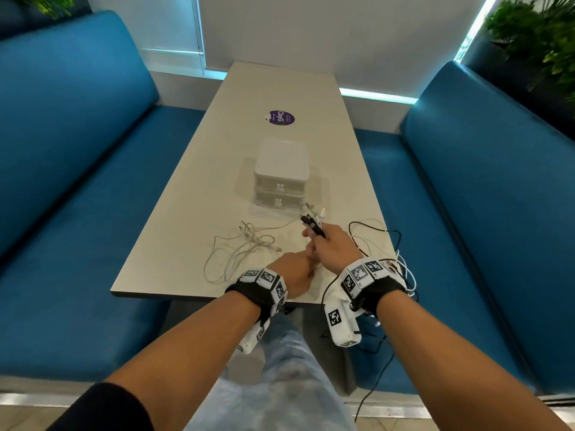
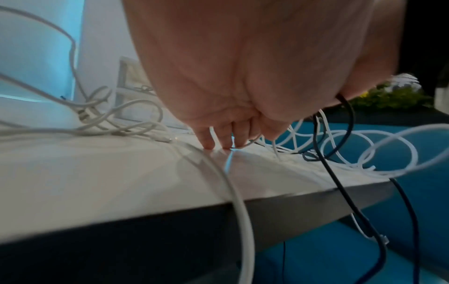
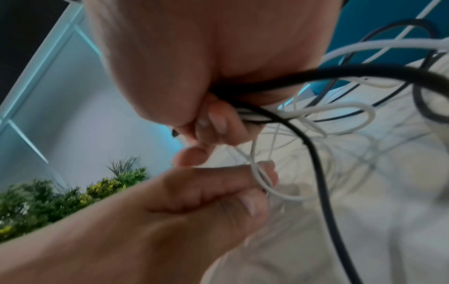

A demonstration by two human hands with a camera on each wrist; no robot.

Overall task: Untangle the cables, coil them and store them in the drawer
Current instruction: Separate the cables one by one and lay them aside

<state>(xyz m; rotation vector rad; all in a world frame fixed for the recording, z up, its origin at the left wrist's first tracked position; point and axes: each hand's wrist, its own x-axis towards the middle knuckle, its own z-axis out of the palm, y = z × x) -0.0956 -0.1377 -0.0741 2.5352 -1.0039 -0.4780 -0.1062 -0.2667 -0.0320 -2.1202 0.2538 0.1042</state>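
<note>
Right hand (image 1: pixel 334 248) gripping bundled cable ends (image 1: pixel 312 222) just before drawer unit (image 1: pixel 281 174), left hand (image 1: pixel 295 270) pinching white cable (image 3: pixel 261 178) beside it.

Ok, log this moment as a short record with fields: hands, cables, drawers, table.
right hand: right hand holds a bundle of cable ends, black and white, lifted above the table
left hand: left hand pinches a white cable just below the right hand's grip
loose cables: a pale tangle lies on the table left of the hands; black and white loops trail over the table's right edge
drawers: small white drawer box, two drawers, both closed
table: pale table with a purple sticker beyond the box
</note>
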